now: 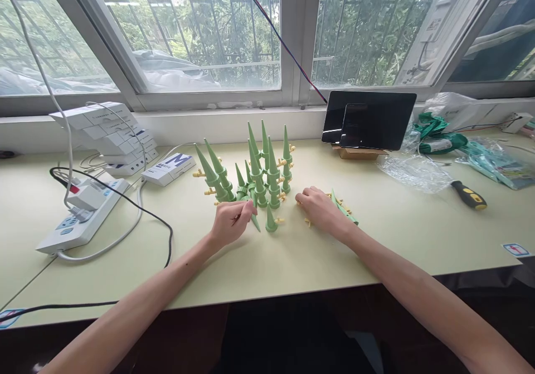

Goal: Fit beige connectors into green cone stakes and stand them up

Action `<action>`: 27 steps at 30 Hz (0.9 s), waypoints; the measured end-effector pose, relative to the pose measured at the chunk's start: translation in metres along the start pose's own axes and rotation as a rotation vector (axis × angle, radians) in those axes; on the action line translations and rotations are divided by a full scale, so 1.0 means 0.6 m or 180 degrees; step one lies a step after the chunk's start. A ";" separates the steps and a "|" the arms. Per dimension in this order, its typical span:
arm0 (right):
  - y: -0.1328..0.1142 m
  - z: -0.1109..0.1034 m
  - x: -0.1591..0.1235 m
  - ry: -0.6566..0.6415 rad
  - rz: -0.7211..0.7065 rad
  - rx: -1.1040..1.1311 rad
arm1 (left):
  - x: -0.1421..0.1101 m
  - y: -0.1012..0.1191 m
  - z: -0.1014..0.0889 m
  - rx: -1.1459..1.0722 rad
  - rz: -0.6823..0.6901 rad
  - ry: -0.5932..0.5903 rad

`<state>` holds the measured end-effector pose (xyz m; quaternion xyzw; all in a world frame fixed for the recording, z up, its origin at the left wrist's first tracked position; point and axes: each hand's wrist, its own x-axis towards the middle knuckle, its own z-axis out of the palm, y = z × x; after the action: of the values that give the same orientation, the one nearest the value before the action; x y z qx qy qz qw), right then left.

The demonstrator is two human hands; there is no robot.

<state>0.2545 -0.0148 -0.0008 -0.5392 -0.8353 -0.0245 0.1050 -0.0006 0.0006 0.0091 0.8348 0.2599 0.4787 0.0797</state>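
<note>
My left hand (232, 222) is closed round a green plant watering spike (255, 223), its tip slanting down to the right. Beside it, a short green cone (271, 221) stands upright with a yellow valve (280, 220) at its side. Behind are several stacked green spikes (273, 173), many with yellow valves sticking out. My right hand (321, 209) rests low on the table with curled fingers, and a bit of yellow shows at the fingertips; what they grip is mostly hidden. Loose yellow valves and a green spike (345, 209) lie partly behind this hand.
A tablet (370, 120) with a phone leaning on it stands on a cardboard support. Plastic bags (418, 172) and a screwdriver (468, 195) lie to the right. At left are stacked white boxes (112, 134), a power strip (83, 218) and loose cables. Windows line the back.
</note>
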 end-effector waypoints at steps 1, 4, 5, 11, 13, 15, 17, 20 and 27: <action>-0.002 -0.002 -0.001 -0.0004 -0.0004 -0.0028 | 0.000 0.000 0.000 0.0034 0.0043 0.0061; -0.008 -0.007 -0.005 -0.0014 0.0011 -0.0072 | -0.001 0.000 0.000 0.0093 0.0184 0.0216; -0.010 -0.009 -0.006 -0.0023 0.0021 -0.0061 | -0.001 0.000 0.000 0.0102 0.0243 0.0242; -0.014 -0.004 -0.009 0.0212 -0.0025 0.0315 | -0.002 0.004 0.001 0.0184 0.0493 0.0274; -0.018 0.001 -0.009 0.0435 -0.0107 0.0643 | -0.003 0.006 0.002 0.0241 0.0516 0.0284; -0.024 0.006 -0.009 0.0665 -0.0225 0.1080 | -0.004 0.007 0.003 0.0295 0.0565 0.0297; -0.031 0.008 -0.010 0.0861 -0.0370 0.1502 | -0.005 0.009 0.004 0.0335 0.0644 0.0265; -0.041 0.005 -0.013 0.1077 -0.0590 0.1970 | -0.005 0.012 0.005 0.0339 0.0809 0.0161; -0.056 -0.006 -0.019 0.1066 -0.0949 0.2577 | -0.010 0.019 0.012 0.0376 0.1226 0.0010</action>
<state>0.2290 -0.0396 0.0028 -0.3173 -0.8176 0.2021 0.4359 0.0069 -0.0112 0.0050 0.8716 0.1232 0.4704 -0.0629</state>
